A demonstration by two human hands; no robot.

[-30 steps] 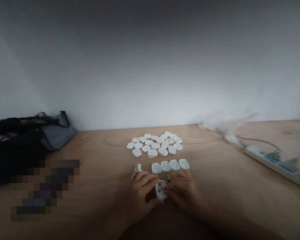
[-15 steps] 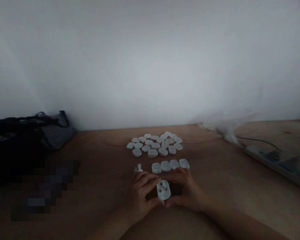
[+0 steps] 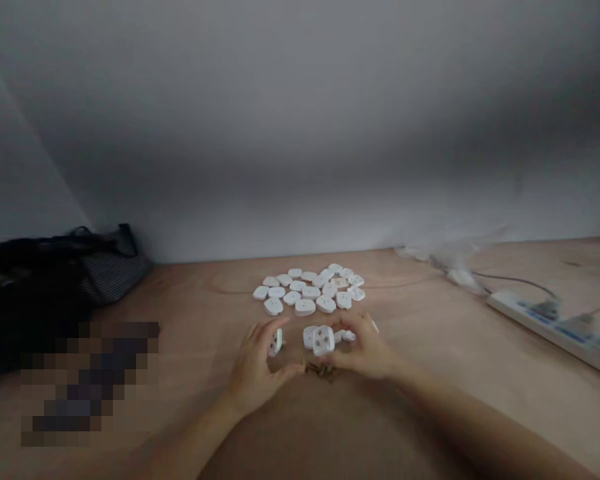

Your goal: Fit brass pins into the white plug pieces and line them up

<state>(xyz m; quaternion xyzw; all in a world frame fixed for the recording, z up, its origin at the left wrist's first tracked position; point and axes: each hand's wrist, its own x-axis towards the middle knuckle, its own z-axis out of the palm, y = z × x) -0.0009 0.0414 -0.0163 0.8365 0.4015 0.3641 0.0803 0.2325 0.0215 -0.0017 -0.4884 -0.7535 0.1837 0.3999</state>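
The right grip (image 3: 365,350) pinches a round white plastic socket cover (image 3: 323,341) by its edges, leaving its holes clear for a steady hold. The left grip (image 3: 260,367) curls open just beside a small white plastic piece (image 3: 277,343). Small brass pins (image 3: 320,371) lie just below the right grip.

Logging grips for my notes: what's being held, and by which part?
The right hand pinches a white plastic socket cover by its right edge; the left hand seems empty.

Plywood tabletop (image 3: 205,293): white plug shells (image 3: 305,290) clustered, power strip (image 3: 545,323), black bag (image 3: 30,293).
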